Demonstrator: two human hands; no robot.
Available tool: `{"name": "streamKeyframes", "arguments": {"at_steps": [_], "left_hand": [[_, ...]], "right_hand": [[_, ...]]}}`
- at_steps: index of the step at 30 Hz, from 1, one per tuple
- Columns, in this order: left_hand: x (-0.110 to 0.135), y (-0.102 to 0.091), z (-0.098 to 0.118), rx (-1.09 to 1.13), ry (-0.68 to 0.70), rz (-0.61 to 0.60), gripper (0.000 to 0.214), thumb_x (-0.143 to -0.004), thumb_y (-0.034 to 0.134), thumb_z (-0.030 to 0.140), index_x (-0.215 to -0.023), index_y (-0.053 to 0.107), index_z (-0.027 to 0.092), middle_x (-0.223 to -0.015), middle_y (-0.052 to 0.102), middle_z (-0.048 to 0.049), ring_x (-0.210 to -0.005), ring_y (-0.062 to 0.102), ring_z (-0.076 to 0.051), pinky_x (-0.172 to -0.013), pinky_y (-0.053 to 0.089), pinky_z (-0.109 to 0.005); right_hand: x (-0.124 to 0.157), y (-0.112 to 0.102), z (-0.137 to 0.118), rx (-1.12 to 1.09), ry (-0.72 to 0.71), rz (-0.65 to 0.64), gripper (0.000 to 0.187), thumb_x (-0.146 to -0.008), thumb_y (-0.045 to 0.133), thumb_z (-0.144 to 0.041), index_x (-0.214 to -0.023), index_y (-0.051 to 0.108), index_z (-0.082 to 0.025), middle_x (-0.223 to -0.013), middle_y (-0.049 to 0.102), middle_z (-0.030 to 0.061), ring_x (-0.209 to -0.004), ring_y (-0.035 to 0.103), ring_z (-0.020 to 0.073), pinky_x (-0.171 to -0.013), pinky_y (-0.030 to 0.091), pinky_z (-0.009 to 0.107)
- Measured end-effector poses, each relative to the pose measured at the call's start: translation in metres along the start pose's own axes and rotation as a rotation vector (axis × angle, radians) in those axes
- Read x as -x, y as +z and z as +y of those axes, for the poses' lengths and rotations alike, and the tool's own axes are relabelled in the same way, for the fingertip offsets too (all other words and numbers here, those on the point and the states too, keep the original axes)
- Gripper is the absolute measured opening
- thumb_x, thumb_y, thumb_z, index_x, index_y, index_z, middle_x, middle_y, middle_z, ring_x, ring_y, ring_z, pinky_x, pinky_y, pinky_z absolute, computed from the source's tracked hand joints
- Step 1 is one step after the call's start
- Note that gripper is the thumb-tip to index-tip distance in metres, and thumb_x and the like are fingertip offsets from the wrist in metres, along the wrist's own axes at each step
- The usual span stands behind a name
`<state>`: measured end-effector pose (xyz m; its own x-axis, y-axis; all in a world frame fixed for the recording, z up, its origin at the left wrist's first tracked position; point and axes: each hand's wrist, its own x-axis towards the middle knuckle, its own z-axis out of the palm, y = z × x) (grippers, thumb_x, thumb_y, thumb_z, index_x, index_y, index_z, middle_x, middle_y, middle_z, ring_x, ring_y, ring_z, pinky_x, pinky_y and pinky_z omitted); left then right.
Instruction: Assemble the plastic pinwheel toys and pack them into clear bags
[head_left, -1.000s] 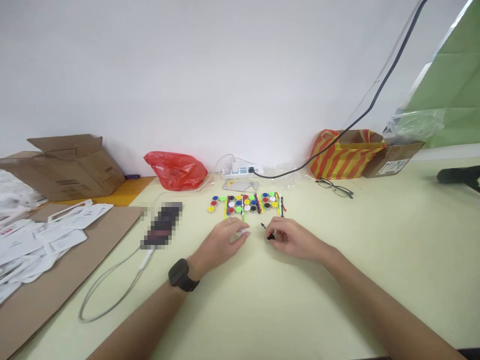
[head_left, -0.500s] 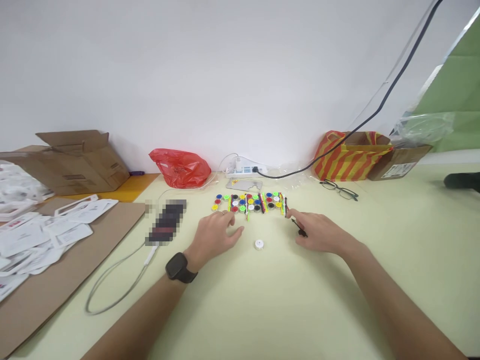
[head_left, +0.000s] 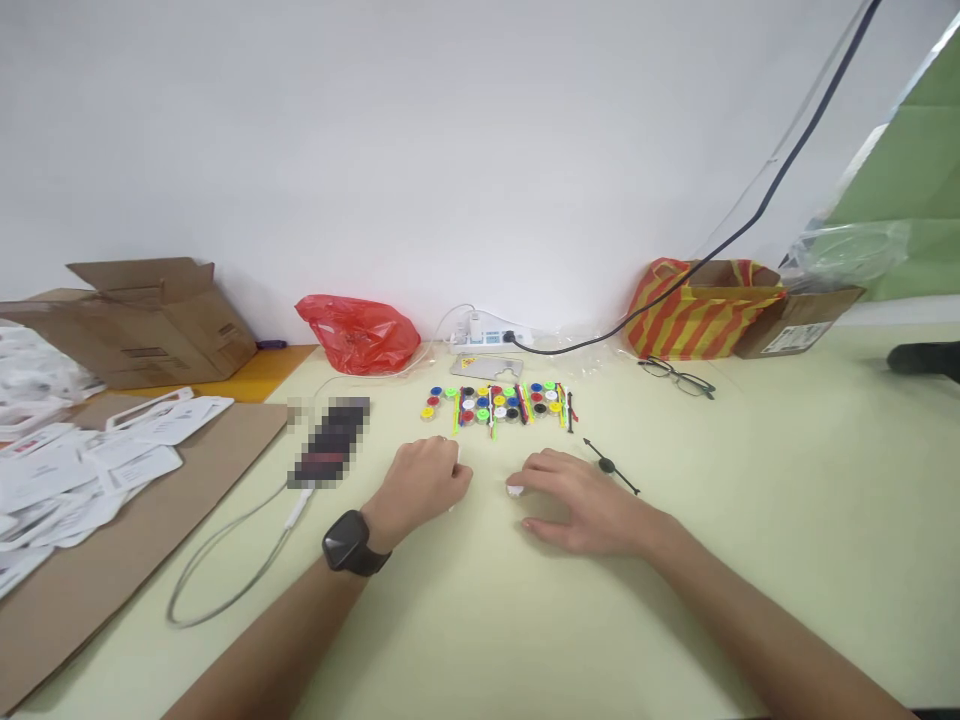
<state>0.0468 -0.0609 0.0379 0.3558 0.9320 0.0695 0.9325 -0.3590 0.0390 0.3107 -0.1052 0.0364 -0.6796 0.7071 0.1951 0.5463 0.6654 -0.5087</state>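
My left hand (head_left: 426, 482) is closed, with a thin white stick (head_left: 459, 455) showing past the fingers at both sides of the fist. My right hand (head_left: 574, 498) reaches over a small white round disc (head_left: 514, 490); its fingertips are at the disc, and the thumb is spread apart below. To the right of that hand lies a black double-pointed stick (head_left: 625, 481) with a black round disc (head_left: 606, 465) at its middle. Beyond both hands, several coloured round discs (head_left: 469, 404) sit in groups, with coloured thin sticks (head_left: 523, 405) laid between them.
A phone (head_left: 330, 440), blurred out, lies left with a white cable (head_left: 217, 610). White cards (head_left: 67, 480) cover cardboard at far left. Behind stand a red plastic bag (head_left: 358, 335), a power strip (head_left: 491, 335) and a striped bag (head_left: 697, 315). Glasses (head_left: 679, 378) lie at right.
My right hand has left the black stick and moved left to the white disc. My left hand has closed, and a white stick now shows in it.
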Motion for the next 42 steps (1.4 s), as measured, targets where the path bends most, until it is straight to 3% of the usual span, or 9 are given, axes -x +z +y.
{"name": "streamKeyframes", "arguments": {"at_steps": [6, 13, 17, 29, 35, 38, 42], "left_hand": [[-0.001, -0.005, 0.004, 0.271, 0.192, -0.006, 0.022, -0.092, 0.049, 0.025, -0.07, 0.051, 0.022, -0.073, 0.065, -0.0017, -0.065, 0.056, -0.019, -0.062, 0.031, -0.033], [0.0, -0.011, -0.005, 0.305, 0.259, -0.061, 0.019, -0.083, 0.062, 0.03, -0.07, 0.051, 0.022, -0.07, 0.063, 0.0009, -0.067, 0.056, -0.019, -0.063, 0.033, -0.032], [0.0, -0.009, -0.006, 0.307, 0.27, -0.046, 0.013, -0.085, 0.057, 0.026, -0.073, 0.054, 0.023, -0.071, 0.063, -0.0001, -0.067, 0.057, -0.019, -0.063, 0.034, -0.033], [-0.002, -0.006, -0.008, 0.377, 0.281, -0.042, 0.009, -0.091, 0.053, 0.024, -0.092, 0.062, 0.025, -0.068, 0.057, 0.0022, -0.067, 0.056, -0.019, -0.062, 0.037, -0.031], [-0.002, -0.003, -0.005, 0.41, 0.31, -0.005, 0.01, -0.092, 0.051, 0.022, -0.09, 0.061, 0.024, -0.071, 0.057, 0.0018, -0.068, 0.055, -0.017, -0.064, 0.039, -0.031], [-0.002, 0.0, -0.004, 0.414, 0.309, 0.01, 0.011, -0.094, 0.053, 0.025, -0.098, 0.063, 0.024, -0.079, 0.062, 0.0007, -0.074, 0.059, -0.018, -0.068, 0.042, -0.031], [-0.004, 0.007, -0.002, 0.412, 0.313, 0.035, 0.011, -0.1, 0.053, 0.029, -0.1, 0.062, 0.024, -0.088, 0.066, -0.0007, -0.081, 0.063, -0.019, -0.071, 0.044, -0.03]], "right_hand": [[0.001, -0.001, 0.004, -0.049, 0.059, 0.03, 0.031, -0.095, 0.069, -0.036, -0.123, 0.066, -0.026, -0.111, 0.069, 0.0073, -0.101, 0.065, 0.0253, -0.089, 0.049, 0.038], [0.0, 0.001, 0.008, -0.104, 0.068, 0.044, 0.016, -0.094, 0.066, -0.026, -0.109, 0.069, -0.025, -0.105, 0.071, 0.0058, -0.096, 0.067, 0.0233, -0.089, 0.05, 0.037], [-0.001, 0.0, 0.006, -0.134, 0.082, 0.053, 0.01, -0.095, 0.064, -0.024, -0.103, 0.069, -0.024, -0.1, 0.072, 0.0047, -0.088, 0.066, 0.0211, -0.083, 0.05, 0.035], [-0.003, 0.009, 0.01, -0.119, 0.119, 0.068, 0.012, -0.094, 0.063, -0.022, -0.103, 0.07, -0.024, -0.094, 0.069, 0.0028, -0.081, 0.061, 0.0181, -0.073, 0.045, 0.031], [-0.005, 0.014, 0.011, -0.174, 0.127, 0.095, 0.011, -0.099, 0.058, -0.029, -0.102, 0.068, -0.024, -0.09, 0.067, 0.003, -0.078, 0.06, 0.018, -0.07, 0.045, 0.03], [-0.006, 0.016, 0.013, -0.236, 0.155, 0.107, 0.017, -0.101, 0.057, -0.035, -0.108, 0.068, -0.023, -0.091, 0.07, 0.0036, -0.078, 0.061, 0.0187, -0.07, 0.047, 0.031], [-0.008, 0.017, 0.015, -0.266, 0.156, 0.128, 0.032, -0.109, 0.042, -0.04, -0.109, 0.068, -0.023, -0.1, 0.073, 0.0064, -0.088, 0.065, 0.022, -0.078, 0.049, 0.034]]}}
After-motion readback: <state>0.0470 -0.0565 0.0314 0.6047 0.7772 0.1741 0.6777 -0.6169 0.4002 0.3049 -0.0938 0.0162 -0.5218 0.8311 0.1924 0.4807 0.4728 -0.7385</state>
